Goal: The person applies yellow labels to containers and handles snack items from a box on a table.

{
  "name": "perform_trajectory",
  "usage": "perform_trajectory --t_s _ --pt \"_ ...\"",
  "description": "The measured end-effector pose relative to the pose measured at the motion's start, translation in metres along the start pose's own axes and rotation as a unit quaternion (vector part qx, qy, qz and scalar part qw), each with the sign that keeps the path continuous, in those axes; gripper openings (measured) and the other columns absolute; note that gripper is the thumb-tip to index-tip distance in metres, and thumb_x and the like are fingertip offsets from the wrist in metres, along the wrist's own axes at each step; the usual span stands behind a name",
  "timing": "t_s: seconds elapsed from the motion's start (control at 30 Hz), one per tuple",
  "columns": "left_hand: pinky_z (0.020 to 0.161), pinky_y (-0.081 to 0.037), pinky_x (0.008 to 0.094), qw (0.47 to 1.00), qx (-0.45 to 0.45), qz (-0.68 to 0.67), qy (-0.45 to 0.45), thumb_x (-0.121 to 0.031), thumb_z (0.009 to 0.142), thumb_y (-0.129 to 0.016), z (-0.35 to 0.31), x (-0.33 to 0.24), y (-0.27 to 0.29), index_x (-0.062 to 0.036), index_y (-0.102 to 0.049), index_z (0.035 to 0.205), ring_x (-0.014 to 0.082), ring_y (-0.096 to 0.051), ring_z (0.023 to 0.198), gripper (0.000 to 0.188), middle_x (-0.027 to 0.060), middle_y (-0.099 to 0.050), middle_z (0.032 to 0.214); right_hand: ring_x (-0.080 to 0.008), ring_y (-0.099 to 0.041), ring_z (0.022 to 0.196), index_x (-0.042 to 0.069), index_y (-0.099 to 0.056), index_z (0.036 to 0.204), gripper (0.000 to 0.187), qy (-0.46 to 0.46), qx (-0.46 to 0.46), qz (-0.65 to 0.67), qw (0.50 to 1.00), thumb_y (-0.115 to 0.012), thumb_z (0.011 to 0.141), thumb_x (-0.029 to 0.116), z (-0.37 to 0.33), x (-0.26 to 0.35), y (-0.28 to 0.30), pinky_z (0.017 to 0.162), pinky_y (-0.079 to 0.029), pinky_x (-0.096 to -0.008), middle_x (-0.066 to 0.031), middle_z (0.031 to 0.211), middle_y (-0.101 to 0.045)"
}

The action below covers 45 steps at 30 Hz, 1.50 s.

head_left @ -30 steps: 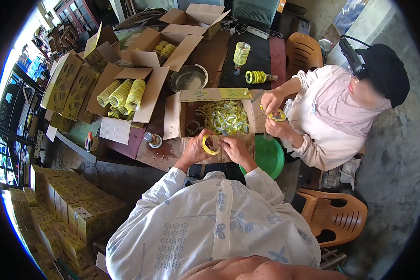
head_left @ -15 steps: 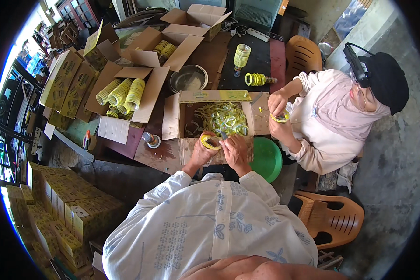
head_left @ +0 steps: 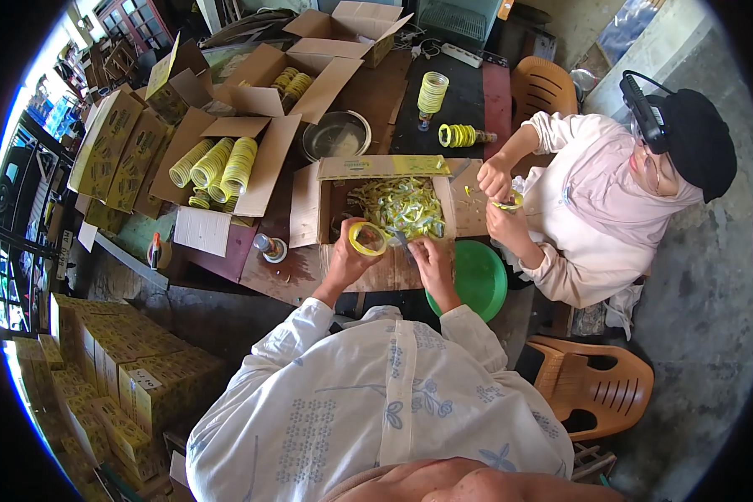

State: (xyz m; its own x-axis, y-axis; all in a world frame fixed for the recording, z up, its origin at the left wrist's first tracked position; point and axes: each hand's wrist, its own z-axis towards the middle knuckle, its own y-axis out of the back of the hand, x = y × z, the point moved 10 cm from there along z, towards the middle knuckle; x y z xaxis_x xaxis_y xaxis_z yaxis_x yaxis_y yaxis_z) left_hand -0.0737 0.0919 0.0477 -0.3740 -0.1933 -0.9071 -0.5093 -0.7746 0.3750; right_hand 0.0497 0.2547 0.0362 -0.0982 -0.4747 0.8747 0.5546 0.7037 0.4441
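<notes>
My left hand (head_left: 345,261) grips a yellow-rimmed, round, clear-centred piece (head_left: 368,253) by its side, over the near edge of an open carton (head_left: 376,274). Its exact kind is unclear. In my right hand (head_left: 432,266) is a small dark-grey knife-like tool (head_left: 405,243), which points away from me, just right of the round piece. Inside the carton lies a heap of curly yellow-green and clear strips (head_left: 403,211). To the right, a co-worker's hands (head_left: 504,219) hold a similar yellow-rimmed piece.
A green basin (head_left: 487,283) sits at the carton's right. Cartons with stacked yellow rings (head_left: 240,165) stand left and behind, near a metal bowl (head_left: 366,134). Farther back are two ring stacks, one upright (head_left: 432,94), one lying (head_left: 458,136). A jar (head_left: 268,246) stands left.
My left hand has moved slightly left and up and tilted the round piece, showing more of its face. My right hand has shifted right. The co-worker's upper hand has lifted off their piece.
</notes>
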Motion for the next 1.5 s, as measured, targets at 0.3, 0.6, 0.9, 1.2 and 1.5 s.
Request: perform_trajectory --t_s 0.3,0.6,0.9,1.2,1.5 --pt "0.093 -0.048 0.0406 0.992 -0.034 0.120 -0.013 -0.030 0.066 -0.090 -0.005 -0.007 0.018 -0.0028 -0.045 0.123 0.0311 -0.058 0.108 0.078 0.0151 -0.053 0.115 -0.0336 -0.060 0.089 0.005 -0.061 0.093 0.013 0.022 -0.092 -0.174 0.980 -0.064 0.081 0.002 -0.031 -0.051 0.036 0.079 -0.047 -0.0441 -0.0145 0.091 -0.061" --pt "0.080 -0.052 0.0367 0.996 0.012 0.010 0.085 -0.041 0.077 -0.081 -0.002 0.011 0.021 0.0013 -0.058 0.104 0.0250 -0.065 0.092 0.055 0.0150 -0.062 0.098 -0.0307 -0.052 0.107 0.011 -0.067 0.094 0.017 -0.146 0.034 -0.537 0.830 -0.068 0.083 0.025 -0.101 -0.143 0.070 0.087 -0.039 -0.0511 -0.0070 0.105 -0.059" --pt "0.071 -0.051 0.0265 0.968 0.038 -0.176 0.177 -0.037 0.092 -0.069 -0.008 0.060 0.007 -0.0009 -0.066 0.098 0.0106 -0.060 0.078 0.036 0.0052 -0.064 0.081 -0.0313 -0.055 0.100 0.010 -0.061 0.093 0.021 -0.008 -0.092 -0.279 0.956 -0.071 0.082 0.025 -0.049 -0.056 0.066 0.082 -0.041 -0.0490 -0.0099 0.098 -0.057" --pt "0.071 -0.052 0.0329 0.999 -0.032 0.033 -0.013 -0.011 0.079 -0.080 -0.006 -0.011 0.033 0.0010 -0.067 0.095 0.0205 -0.064 0.082 0.024 0.0081 -0.059 0.089 -0.0282 -0.057 0.093 0.014 -0.058 0.090 0.032 0.032 -0.022 -0.329 0.944 -0.079 0.075 0.033 -0.020 -0.050 -0.017 0.081 -0.041 -0.0483 -0.0049 0.095 -0.059" --pt "0.066 -0.052 0.0396 0.971 -0.078 0.208 -0.091 -0.017 0.071 -0.080 -0.015 -0.058 0.036 -0.0104 -0.072 0.084 0.0277 -0.063 0.084 0.017 0.0047 -0.063 0.084 -0.0290 -0.059 0.082 0.010 -0.057 0.088 0.026 -0.026 -0.018 -0.182 0.983 -0.079 0.075 0.013 -0.018 -0.067 -0.024 0.067 -0.046 -0.0428 -0.0089 0.086 -0.059"
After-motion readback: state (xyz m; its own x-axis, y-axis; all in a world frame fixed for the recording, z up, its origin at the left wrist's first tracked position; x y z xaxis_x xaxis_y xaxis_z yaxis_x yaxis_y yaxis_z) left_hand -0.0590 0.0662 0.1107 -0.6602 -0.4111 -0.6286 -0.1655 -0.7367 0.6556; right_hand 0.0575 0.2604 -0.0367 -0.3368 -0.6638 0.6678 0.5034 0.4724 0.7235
